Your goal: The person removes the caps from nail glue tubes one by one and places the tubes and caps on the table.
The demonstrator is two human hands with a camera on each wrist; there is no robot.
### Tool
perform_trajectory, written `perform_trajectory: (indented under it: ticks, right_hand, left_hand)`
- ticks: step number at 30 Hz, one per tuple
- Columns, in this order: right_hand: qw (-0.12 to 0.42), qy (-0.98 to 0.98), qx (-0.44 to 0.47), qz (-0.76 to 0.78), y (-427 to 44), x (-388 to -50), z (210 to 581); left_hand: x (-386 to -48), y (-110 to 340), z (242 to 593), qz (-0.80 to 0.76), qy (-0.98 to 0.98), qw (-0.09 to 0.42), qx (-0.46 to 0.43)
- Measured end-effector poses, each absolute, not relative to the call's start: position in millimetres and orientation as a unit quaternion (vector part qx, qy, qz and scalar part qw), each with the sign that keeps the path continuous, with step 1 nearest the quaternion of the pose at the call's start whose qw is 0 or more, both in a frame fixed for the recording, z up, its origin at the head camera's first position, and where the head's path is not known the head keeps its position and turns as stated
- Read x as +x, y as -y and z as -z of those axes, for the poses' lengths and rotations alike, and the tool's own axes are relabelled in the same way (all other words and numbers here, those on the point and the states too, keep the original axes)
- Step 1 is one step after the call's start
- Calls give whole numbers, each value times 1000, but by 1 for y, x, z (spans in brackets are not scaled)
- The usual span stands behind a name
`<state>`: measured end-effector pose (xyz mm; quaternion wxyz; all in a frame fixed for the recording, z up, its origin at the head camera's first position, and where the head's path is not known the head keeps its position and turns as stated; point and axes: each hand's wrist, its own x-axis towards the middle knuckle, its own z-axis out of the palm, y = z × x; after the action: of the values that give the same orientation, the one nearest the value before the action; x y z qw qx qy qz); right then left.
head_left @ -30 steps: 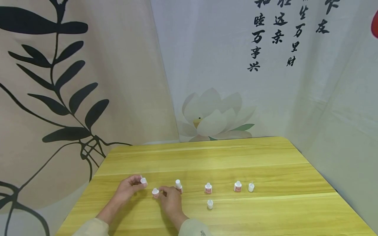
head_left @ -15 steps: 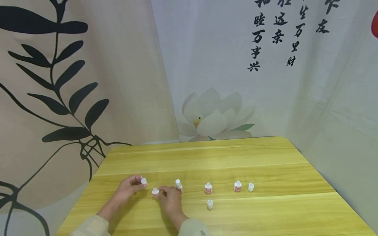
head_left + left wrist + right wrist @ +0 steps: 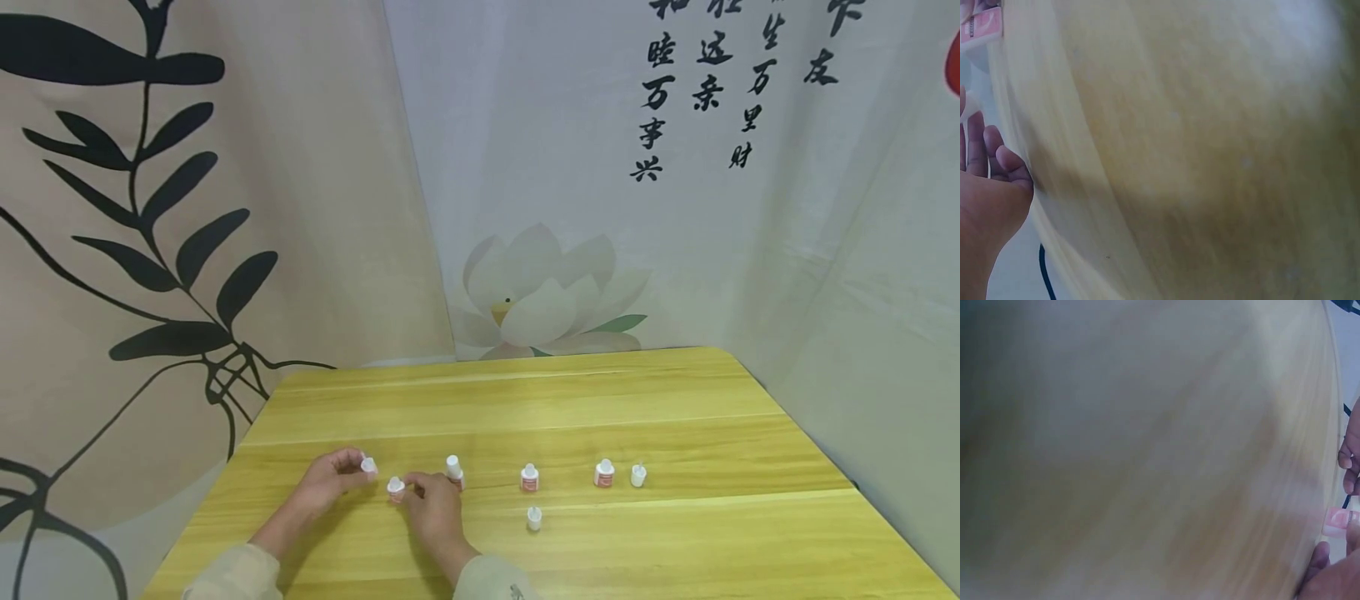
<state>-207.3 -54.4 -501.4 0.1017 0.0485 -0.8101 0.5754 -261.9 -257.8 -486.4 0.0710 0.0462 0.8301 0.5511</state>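
"What is the table [image 3: 660, 417] made of?"
"Wood, by its grain: smooth, with a faint sheen."
"And the backdrop [image 3: 322, 183]?"
"Printed cloth, matt, falling in soft creases."
"The little bottles [image 3: 529, 479]?"
"Smooth plastic, and the small caps [image 3: 535, 518] likewise."
"What about the printed label [image 3: 982, 25]?"
"Smooth-faced; it may be paper, though the left wrist view is too blurred to be sure."
"The sleeves [image 3: 234, 573]?"
"Cloth again, matt and softly rumpled."

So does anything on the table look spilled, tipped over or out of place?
Nothing looks spilled or tipped. Only one white cap sits out of line: it stands in front of the third bottle from the left, while the other standing cap is beside the rightmost bottle.
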Motion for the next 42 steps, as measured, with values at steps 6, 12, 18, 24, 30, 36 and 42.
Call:
perform_trajectory:
  ticks: [6,12,18,24,30,36,42]
  right_hand:
    - [107,810,55,-574,53,-207,501]
    - [111,810,54,-573,54,-207,502]
    - [109,815,55,-567,54,-208,502]
    - [104,815,55,-567,54,-209,503]
    - [102,817,49,-566,55,-209,503]
    - [107,811,51,-573,55,-209,503]
    - [107,805,53,-580,55,-208,503]
  left_hand:
    - [-261,259,488,-543,-835,78,56]
    - [-262,259,491,-540,-835,83,62]
    - [-263,259,493,-543,-833,83,68]
    - [-262,257,494,-534,-840,80,64]
    - [-263,257,495,-526,-844,83,71]
    - [-263,257,495,-521,-846,84,76]
    - [-263,256,495,-521,-846,79,82]
